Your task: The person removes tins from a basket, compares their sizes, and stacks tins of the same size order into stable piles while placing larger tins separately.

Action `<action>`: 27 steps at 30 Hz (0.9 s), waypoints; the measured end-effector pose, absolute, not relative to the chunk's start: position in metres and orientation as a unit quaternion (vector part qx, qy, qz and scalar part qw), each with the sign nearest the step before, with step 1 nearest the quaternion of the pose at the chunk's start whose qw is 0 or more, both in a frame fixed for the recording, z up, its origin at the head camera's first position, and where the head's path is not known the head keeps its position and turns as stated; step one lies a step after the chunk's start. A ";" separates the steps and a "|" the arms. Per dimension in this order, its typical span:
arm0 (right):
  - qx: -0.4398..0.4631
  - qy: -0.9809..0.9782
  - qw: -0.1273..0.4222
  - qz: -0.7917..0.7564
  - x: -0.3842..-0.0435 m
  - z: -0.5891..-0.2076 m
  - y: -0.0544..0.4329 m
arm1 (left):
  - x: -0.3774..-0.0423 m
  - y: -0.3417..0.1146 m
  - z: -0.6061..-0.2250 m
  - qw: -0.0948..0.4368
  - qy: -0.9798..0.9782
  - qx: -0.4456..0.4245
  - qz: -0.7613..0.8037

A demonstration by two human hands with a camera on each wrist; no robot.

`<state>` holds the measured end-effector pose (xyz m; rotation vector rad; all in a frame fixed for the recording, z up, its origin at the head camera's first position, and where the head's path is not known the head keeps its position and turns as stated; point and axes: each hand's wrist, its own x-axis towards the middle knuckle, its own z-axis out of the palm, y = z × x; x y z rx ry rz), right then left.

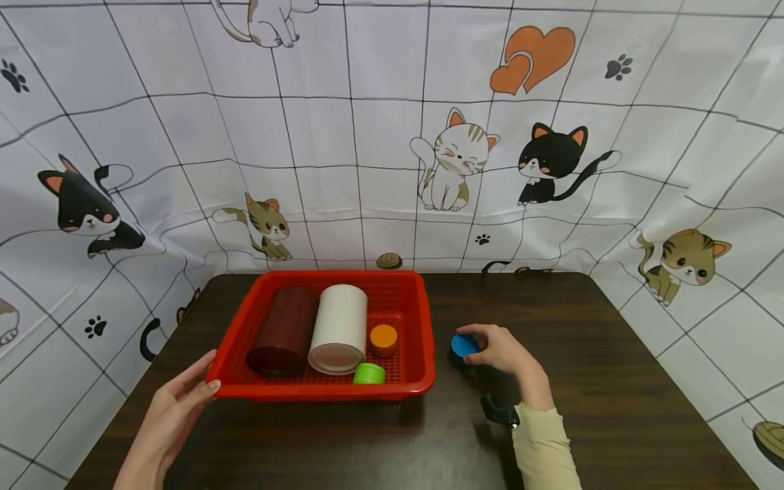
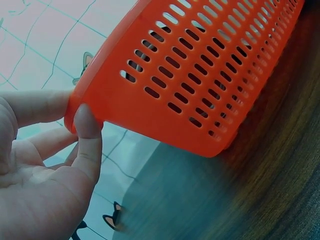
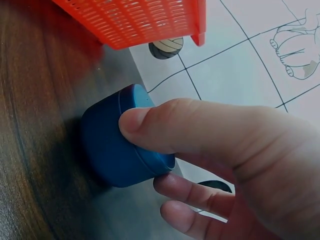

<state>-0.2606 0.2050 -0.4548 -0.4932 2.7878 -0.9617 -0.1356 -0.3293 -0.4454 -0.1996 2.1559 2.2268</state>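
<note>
A red plastic basket [image 1: 318, 390] with slotted walls stands on the dark table. At its near left corner my left hand [image 1: 174, 412] pinches the rim between thumb and fingers; the left wrist view shows the thumb over the basket's rim [image 2: 95, 95]. To the right of the basket, my right hand [image 1: 505, 354] grips a small round blue container [image 1: 463, 346] by its lid. In the right wrist view the blue container [image 3: 112, 145] is upright on or just above the wood; I cannot tell which.
Inside the basket lie a dark brown cylinder [image 1: 284, 330] and a white cylinder [image 1: 340, 327], with a small orange container [image 1: 384, 339] and a green one [image 1: 369, 373] beside them. A cat-patterned sheet [image 1: 380, 136] hangs behind the table [image 1: 551, 306].
</note>
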 end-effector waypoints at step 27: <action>-0.178 0.925 0.059 -0.331 -0.260 -0.442 0.208 | -0.136 -0.330 -0.445 0.029 0.690 -0.069 0.720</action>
